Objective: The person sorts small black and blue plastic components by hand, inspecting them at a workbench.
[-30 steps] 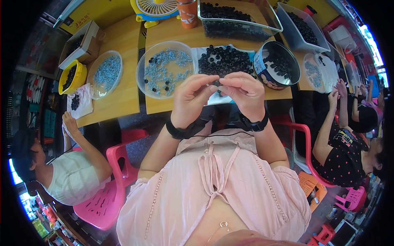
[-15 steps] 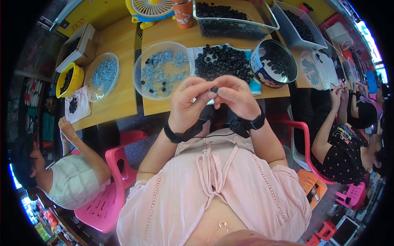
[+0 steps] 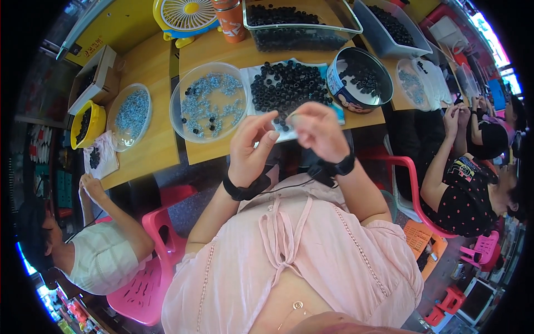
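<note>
My left hand (image 3: 251, 143) is raised over the table's front edge, thumb and index finger apart, with nothing visible between them. To its right, my right hand (image 3: 321, 132) is slightly blurred, its thumb and fingers drawn together; whatever they hold is too small to make out. Beyond both hands lies a spread of small black ring-shaped pieces (image 3: 286, 83) on a white and blue sheet. A round clear tray (image 3: 177, 123) on the left holds small pale-blue pieces and a few black ones. On the right stands a round tin (image 3: 332, 83) with black pieces inside.
Behind are clear bins (image 3: 303, 39) of black pieces, an orange cup (image 3: 229, 25) and a yellow-blue fan (image 3: 190, 16). At left sit another blue-piece tray (image 3: 133, 114), a yellow bowl (image 3: 100, 119) and a cardboard box (image 3: 105, 83). People sit on both sides in pink chairs (image 3: 139, 295).
My hands, together around a small black piece before, have come apart. The right hand has turned and its fingers have drawn away from the left; the small black piece no longer shows between them.
</note>
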{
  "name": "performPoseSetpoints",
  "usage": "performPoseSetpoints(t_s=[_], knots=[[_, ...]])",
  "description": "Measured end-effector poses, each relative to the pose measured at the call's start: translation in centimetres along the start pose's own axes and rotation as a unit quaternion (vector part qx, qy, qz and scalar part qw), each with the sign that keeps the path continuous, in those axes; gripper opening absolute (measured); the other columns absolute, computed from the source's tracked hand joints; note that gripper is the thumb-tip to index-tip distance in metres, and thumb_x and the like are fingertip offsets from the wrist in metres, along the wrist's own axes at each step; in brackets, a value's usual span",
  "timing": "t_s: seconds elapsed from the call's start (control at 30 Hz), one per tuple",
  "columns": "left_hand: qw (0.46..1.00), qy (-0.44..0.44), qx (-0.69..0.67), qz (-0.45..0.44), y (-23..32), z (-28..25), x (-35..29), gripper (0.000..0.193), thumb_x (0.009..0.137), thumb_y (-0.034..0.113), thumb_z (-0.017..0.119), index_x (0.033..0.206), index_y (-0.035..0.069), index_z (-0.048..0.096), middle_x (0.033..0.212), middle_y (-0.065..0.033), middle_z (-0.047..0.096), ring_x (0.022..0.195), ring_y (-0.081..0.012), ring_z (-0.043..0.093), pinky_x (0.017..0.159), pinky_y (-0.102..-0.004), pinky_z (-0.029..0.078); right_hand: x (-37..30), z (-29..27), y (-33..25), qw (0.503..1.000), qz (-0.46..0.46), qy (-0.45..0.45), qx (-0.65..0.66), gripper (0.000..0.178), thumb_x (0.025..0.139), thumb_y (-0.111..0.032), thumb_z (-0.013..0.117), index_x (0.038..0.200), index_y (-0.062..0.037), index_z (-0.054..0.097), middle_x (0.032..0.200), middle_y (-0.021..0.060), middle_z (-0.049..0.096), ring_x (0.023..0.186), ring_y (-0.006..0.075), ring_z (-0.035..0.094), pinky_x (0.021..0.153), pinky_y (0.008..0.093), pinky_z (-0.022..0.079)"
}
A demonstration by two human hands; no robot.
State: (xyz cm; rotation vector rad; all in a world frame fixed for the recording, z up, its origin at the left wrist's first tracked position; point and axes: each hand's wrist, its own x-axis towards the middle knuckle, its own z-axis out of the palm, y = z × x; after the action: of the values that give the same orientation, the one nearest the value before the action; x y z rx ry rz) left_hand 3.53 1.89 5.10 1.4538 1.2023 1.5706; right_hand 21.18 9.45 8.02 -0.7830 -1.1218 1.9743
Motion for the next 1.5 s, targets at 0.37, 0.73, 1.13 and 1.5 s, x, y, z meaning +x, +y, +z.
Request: performPoseSetpoints(t_s=[0.37, 0.73, 1.13, 1.5], knots=[[0.991, -0.001, 0.074, -0.111, -6.7, -1.4, -1.0, 0.023, 0.093, 0.013, 0.065, 0.113, 0.002, 0.069, 0.086, -0.0029, 0.06, 0.068, -0.0093, 0.05, 0.063, -0.0229, 0.042, 1.6, -12.5, -6.6, 0.729, -0.232, 0.286, -0.578, 0.027, 0.086, -0.019, 0.073, 0.104, 0.0009, 0.069, 0.081, 0.0039, 0.064, 0.064, 0.0088, 0.058, 0.06, 0.0239, 0.047], [0.989, -0.008, 0.135, -0.061, -7.3, -1.5, -1.4, 0.018, 0.092, 0.009, 0.066, 0.107, 0.001, 0.07, 0.082, -0.0045, 0.061, 0.069, -0.0112, 0.052, 0.062, -0.0233, 0.041, 11.8, -8.5, -2.1, 0.61, -0.207, 0.067, -0.762, 0.017, 0.086, -0.008, 0.056, 0.093, -0.0002, 0.069, 0.091, 0.0186, 0.067, 0.092, 0.0357, 0.065, 0.084, 0.0429, 0.052], [0.991, -0.002, 0.133, -0.033, -7.5, -1.8, -1.5, 0.014, 0.088, 0.007, 0.068, 0.1, 0.002, 0.07, 0.08, -0.0102, 0.062, 0.069, -0.0205, 0.058, 0.063, -0.029, 0.045, 15.1, -8.8, -0.7, 0.621, -0.118, 0.023, -0.775, 0.018, 0.083, -0.013, 0.059, 0.086, -0.0007, 0.071, 0.088, 0.0234, 0.068, 0.089, 0.0402, 0.066, 0.081, 0.0485, 0.053], [0.991, 0.014, 0.132, -0.023, -7.1, -1.4, -1.4, 0.013, 0.088, 0.006, 0.068, 0.1, 0.002, 0.07, 0.082, -0.01, 0.064, 0.069, -0.0206, 0.059, 0.064, -0.0289, 0.046, 14.6, -8.8, -0.5, 0.636, -0.119, 0.012, -0.762, 0.019, 0.085, -0.02, 0.062, 0.087, -0.0037, 0.072, 0.097, 0.0193, 0.067, 0.094, 0.0359, 0.065, 0.085, 0.0449, 0.051]])
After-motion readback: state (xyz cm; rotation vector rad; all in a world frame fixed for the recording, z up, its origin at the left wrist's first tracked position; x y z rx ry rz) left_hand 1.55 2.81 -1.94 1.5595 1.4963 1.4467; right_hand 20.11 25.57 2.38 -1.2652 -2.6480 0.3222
